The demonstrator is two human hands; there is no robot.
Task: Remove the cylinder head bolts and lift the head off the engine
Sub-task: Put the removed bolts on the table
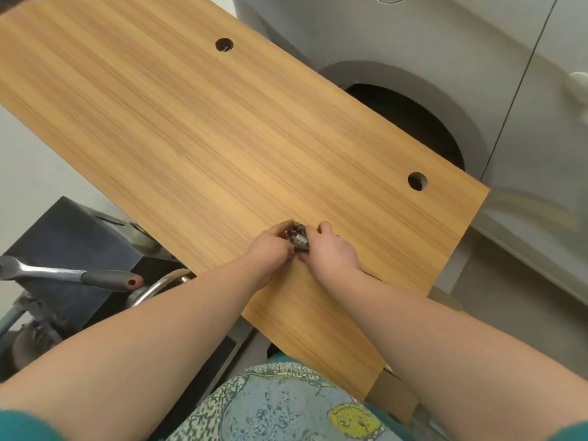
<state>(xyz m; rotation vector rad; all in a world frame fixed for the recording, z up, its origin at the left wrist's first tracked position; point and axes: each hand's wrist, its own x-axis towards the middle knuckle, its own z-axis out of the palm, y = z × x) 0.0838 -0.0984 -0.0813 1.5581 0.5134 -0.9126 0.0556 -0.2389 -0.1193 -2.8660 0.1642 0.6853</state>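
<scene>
Both of your hands meet over the near part of the wooden tabletop (197,128), and between them sits a small dark metal part (297,237) with a paler, shiny patch on its near side; it is too small and too covered to tell whether it is the cylinder head or some other engine piece. Your left hand (269,245) curls its fingers around the part's left side, and your right hand (331,248) curls around its right side, with the thumb raised just beside the part's top, so both hands grip it together. The part is low over the board; you cannot tell whether it rests on the wood or is held just above it. Two round holes pierce the board, one far hole (224,45) near the far edge and one right hole (417,181) close to the right corner. Off the board's left edge, a ratchet wrench (68,275) with a grey grip and a red end lies across a dark block (68,237), well apart from your hands. Beyond the board's far right side stands a pale grey car body (509,90) with a dark wheel arch (410,122).
</scene>
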